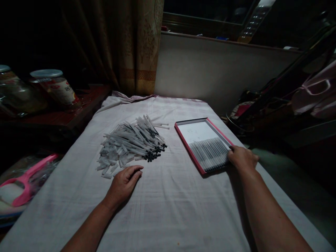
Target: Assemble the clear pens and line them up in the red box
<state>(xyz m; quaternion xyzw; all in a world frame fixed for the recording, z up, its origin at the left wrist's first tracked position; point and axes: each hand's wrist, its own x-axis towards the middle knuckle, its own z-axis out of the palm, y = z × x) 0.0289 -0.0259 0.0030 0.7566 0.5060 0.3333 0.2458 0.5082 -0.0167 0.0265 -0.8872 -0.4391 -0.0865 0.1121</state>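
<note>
Steadying the shallow, red-sided rectangular tray (pixel 197 132) at frame right needs the right hand (pixel 243 158) clamped on its rim, as now; left hand (pixel 125 182) half-curled, hold unclear.

Left forearm (pixel 95 220) bare, smooth-looking, tapering toward left hand (pixel 123 185), also bare. Right forearm (pixel 265 210) bare too, broad, narrowing to bare right hand (pixel 243 159).

- One shallow box (pixel 194 131) is counted.
- Two hands are counted: left hand (pixel 125 180) left of the box, right hand (pixel 243 157) at its right edge.
- One heap of tubes (pixel 131 140) is seen left of the box, too jumbled for counting.
- One row of tubes (pixel 210 152) is held inside the box, too blurred for counting.
- Two jars (pixel 56 87) are seen far left of the box.
- One bottle (pixel 256 21) is seen beyond the box.
</note>
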